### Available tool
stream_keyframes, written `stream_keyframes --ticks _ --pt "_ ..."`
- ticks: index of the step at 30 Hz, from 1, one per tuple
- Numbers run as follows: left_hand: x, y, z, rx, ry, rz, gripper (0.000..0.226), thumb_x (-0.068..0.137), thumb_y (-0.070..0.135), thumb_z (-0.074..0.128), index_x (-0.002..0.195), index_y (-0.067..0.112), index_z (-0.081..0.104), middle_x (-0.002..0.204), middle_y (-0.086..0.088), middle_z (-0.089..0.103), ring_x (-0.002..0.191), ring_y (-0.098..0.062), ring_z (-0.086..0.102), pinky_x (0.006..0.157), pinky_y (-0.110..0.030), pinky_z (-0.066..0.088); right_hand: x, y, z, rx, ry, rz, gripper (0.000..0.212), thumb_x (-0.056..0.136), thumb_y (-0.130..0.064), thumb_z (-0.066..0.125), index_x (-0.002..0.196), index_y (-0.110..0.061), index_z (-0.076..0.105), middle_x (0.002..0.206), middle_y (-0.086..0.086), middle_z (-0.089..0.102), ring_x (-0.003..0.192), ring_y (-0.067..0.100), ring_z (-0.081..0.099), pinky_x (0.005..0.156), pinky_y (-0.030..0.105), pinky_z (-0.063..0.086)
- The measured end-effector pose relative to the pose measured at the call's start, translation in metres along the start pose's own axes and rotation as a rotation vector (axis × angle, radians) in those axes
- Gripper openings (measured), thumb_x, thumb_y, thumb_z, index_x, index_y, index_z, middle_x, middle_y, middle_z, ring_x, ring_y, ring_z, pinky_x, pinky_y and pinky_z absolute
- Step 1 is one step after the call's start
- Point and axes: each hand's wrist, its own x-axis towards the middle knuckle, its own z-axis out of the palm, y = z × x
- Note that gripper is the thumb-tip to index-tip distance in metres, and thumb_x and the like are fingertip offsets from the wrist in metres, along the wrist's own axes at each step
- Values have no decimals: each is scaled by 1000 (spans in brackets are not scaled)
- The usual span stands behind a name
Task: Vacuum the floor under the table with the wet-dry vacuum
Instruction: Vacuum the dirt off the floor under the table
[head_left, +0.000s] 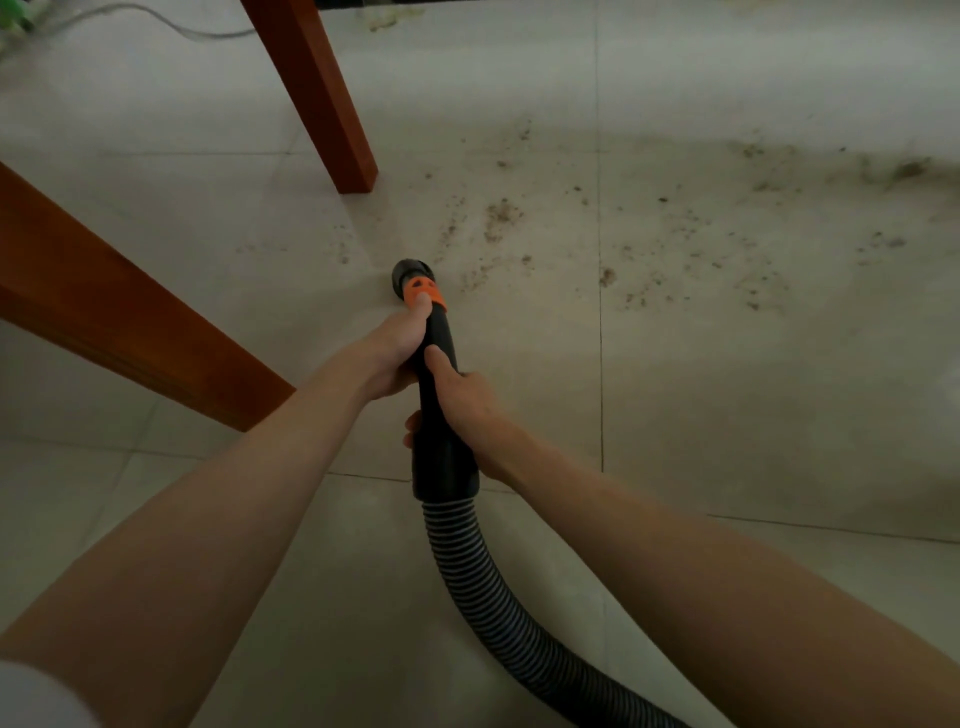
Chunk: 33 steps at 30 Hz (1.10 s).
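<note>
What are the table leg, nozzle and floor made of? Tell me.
Table leg: probably wood, reddish-brown, smooth satin sheen. Nozzle: apparently hard black plastic with an orange collar, matte. Floor: likely glazed tile, pale, with grout lines.

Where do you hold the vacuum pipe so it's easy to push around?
Hold the smooth black nozzle tube, not the ribbed hose behind it, which bends. Come from the hose end, one hand on each side. Here the left hand grips near the orange ring to steer the tip, and the right hand wraps lower down to steady it.
</note>
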Motion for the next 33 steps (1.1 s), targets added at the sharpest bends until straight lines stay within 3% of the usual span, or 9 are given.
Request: stream_keyframes --ticks 3,9,12,16,19,26,33 --pt "5 1 4 14 5 2 56 101 46 24 119 -1 47 83 -8 51 72 -18 51 61 -27 42 4 0 -2 -8 16 -7 55 97 -50 39 115 0 52 63 8 64 51 22 62 54 29 55" --pt "2 -4 9 51 -57 -15 50 101 46 26 101 1 49 81 -8 51 71 -18 51 62 -27 43 -3 11 -2 50 43 -23 50 98 -50 37 106 -3 52 61 7 62 49 21 60 51 27 52" --pt "-3 -7 8 52 -97 -26 50 101 46 27 90 4 50 81 -9 51 71 -19 51 63 -27 43 -9 17 2 82 53 -41 43 98 -49 36 90 -9 50 63 8 61 51 21 59 51 27 52" --pt "-8 -8 6 52 -142 -33 49 101 46 27 89 4 49 80 -9 49 70 -19 49 65 -27 43 -14 18 4 99 68 -43 42 98 -49 37 82 -13 48 64 9 62 58 25 62 64 36 56" --pt "-11 -7 10 61 -145 -16 47 101 45 28 86 6 48 78 -9 47 68 -18 47 64 -26 42 -16 18 2 108 78 -45 42 98 -50 36 81 -13 48 66 10 62 66 28 63 73 42 56" --pt "-5 -2 19 113 -136 -11 50 100 47 28 87 4 49 79 -9 48 69 -18 49 63 -26 44 -12 15 -6 99 80 -60 44 98 -51 34 82 -13 48 67 9 62 67 28 63 74 42 57" --pt "-1 5 25 102 -81 0 49 101 46 28 85 5 50 79 -9 50 69 -18 50 63 -26 44 -5 7 -13 98 51 -56 49 98 -51 36 101 -5 51 64 8 62 56 24 61 63 35 56"
